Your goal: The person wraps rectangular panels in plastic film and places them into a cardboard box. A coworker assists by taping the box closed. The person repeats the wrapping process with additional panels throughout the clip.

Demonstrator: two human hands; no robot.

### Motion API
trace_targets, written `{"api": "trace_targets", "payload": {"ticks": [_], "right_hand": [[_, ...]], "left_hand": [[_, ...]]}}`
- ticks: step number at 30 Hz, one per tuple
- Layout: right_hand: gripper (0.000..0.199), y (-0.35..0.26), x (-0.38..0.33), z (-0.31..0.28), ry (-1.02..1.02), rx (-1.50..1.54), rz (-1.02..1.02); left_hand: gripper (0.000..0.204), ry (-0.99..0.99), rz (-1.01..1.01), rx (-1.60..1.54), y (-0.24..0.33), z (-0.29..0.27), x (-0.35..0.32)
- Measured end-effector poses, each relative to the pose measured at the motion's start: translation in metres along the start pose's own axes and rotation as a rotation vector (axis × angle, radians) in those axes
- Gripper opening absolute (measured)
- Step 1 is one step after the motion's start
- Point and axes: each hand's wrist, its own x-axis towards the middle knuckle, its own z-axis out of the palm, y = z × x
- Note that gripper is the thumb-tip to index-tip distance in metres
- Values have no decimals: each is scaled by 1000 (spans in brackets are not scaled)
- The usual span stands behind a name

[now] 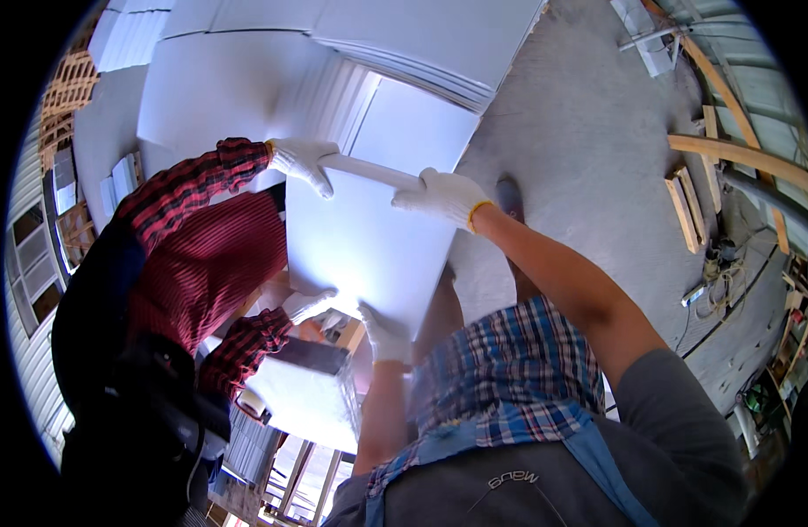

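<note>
The white panel (360, 237) hangs between your hands and a co-worker's gloved hands (303, 162). Your right hand (443, 195) is closed over its far edge; your left hand (384, 334) grips its near corner. Its long axis runs away from you toward the stacked white sheets (404, 44).

Four gloved hands on one white foam panel (360, 237), two people, one white block (303, 400)

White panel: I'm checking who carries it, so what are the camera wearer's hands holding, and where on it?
Both gloved hands hold the white panel: the right hand on its far edge, the left hand on its near edge. A co-worker's gloved hands hold the other side.
</note>
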Motion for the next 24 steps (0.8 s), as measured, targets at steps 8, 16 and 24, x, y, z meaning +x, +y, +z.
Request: {"api": "trace_targets", "payload": {"ticks": [8, 16, 24], "right_hand": [[66, 81, 85, 27, 98, 144, 21], [66, 92, 146, 63, 30, 91, 54], [62, 95, 120, 126, 706, 245, -11]], "left_hand": [[90, -14, -48, -47, -42, -28, 142], [98, 41, -3, 54, -34, -1, 181], [85, 82, 6, 74, -8, -3, 188]]}}
